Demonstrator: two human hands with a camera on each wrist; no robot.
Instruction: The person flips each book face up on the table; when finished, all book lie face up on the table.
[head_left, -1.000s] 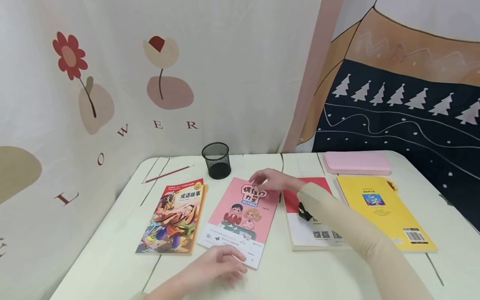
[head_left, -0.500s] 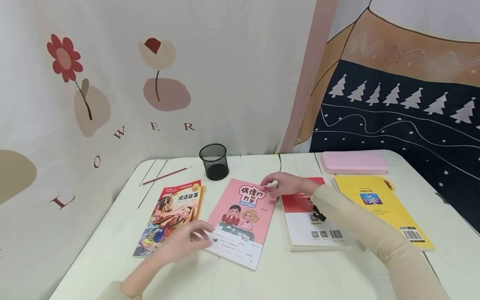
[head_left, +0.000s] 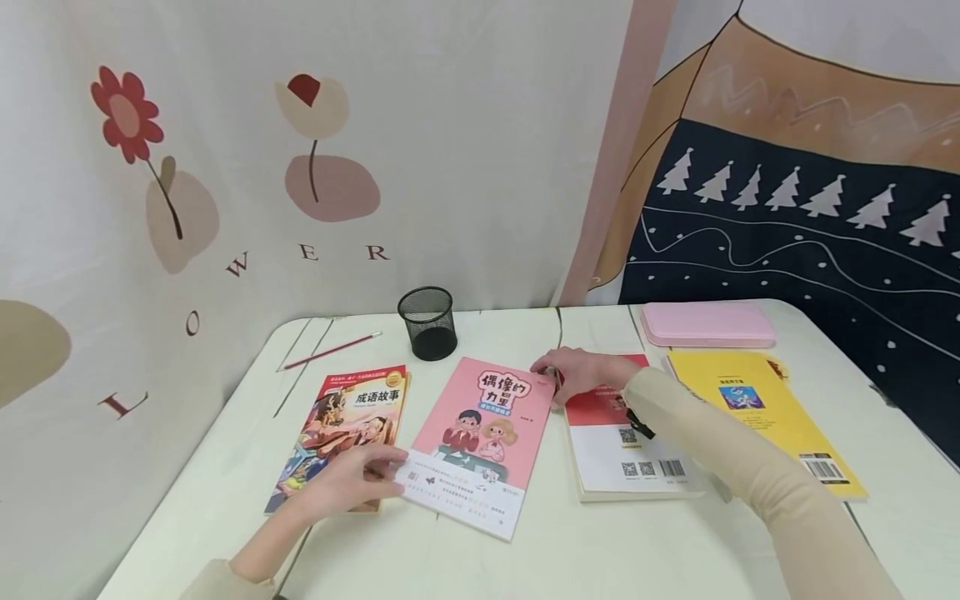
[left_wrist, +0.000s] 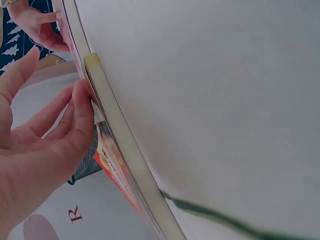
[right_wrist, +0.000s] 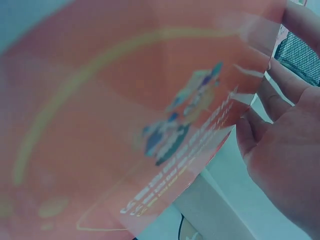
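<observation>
pink book [head_left: 476, 437] lies cover up at a slant on the table [head_left: 585, 550], nearer the person than the mesh cup [head_left: 432, 340] and a bit right of it. left hand [head_left: 351, 479] is placed nearer the person than the cup and left of it, over the illustrated book [head_left: 348, 425]; fingers are loosely bent, tips at the pink book's left edge, thumb lifted clear, so nothing looks clamped there. right hand [head_left: 585, 373] is placed right of the cup and slightly nearer the person, at the pink book's top right corner, fingers bent; whether the corner is pinched cannot be told, tips partly hidden. red-and-white book [head_left: 611, 457], farther right of the cup, is partly covered by that arm. handling, judged by look: light, thin paperback, probably bendy; cover looks smooth, so it could be slid easily, and fingertips could be slipped off. not brittle, but corners could be creased and pages splayed by a one-corner lift. best held by both long edges at mid-height, thumbs on top, fingers under; cup-side corner for small nudges only.
</observation>
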